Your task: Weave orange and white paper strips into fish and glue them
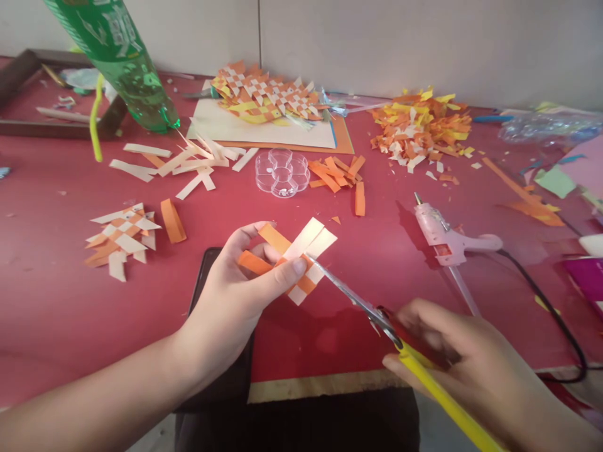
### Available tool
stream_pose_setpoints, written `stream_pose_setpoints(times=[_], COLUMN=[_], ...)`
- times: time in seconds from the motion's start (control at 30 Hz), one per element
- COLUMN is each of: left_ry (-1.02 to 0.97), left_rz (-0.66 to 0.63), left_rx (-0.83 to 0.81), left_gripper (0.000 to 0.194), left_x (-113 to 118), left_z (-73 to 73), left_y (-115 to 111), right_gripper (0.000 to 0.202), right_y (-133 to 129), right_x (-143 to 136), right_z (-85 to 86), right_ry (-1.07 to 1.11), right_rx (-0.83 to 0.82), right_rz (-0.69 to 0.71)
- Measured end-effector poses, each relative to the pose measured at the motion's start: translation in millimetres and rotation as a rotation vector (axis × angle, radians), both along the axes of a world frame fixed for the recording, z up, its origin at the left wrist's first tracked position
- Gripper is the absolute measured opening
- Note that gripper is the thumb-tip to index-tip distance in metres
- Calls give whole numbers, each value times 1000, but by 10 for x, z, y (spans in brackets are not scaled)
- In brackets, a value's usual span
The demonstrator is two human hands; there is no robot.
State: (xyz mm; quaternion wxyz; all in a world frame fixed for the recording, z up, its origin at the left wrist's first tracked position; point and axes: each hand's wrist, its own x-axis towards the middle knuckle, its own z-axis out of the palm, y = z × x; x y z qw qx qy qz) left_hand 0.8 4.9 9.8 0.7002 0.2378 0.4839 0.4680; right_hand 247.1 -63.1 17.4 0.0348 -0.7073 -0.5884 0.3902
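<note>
A checkered orange-and-cream woven paper piece [305, 285], flat strips splaying from it, sits at the frame's centre, pinched between thumb and fingers of the left hand [242, 282]. Lower right, the right hand [473, 355] curls its fingers round scissors [351, 294], slim metal tip at the weave.

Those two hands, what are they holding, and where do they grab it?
The left hand pinches the orange-and-white woven paper, its thumb on top of the woven part. The right hand holds the scissors by their handle end.
</note>
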Motion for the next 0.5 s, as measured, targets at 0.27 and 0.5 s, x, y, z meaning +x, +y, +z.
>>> stream_pose_setpoints(times=[0.27, 0.5], left_ry=[14, 43], left_rz=[-53, -82], left_rx=[-3, -7], left_gripper=[41, 41], left_x=[-33, -36], left_z=[-23, -10], left_y=[-2, 11], right_gripper=[26, 35], right_y=[-2, -49], right_x=[96, 42], right_z=[-1, -22], right_ry=[16, -13], right_rx=[-2, 126], right_rz=[56, 38])
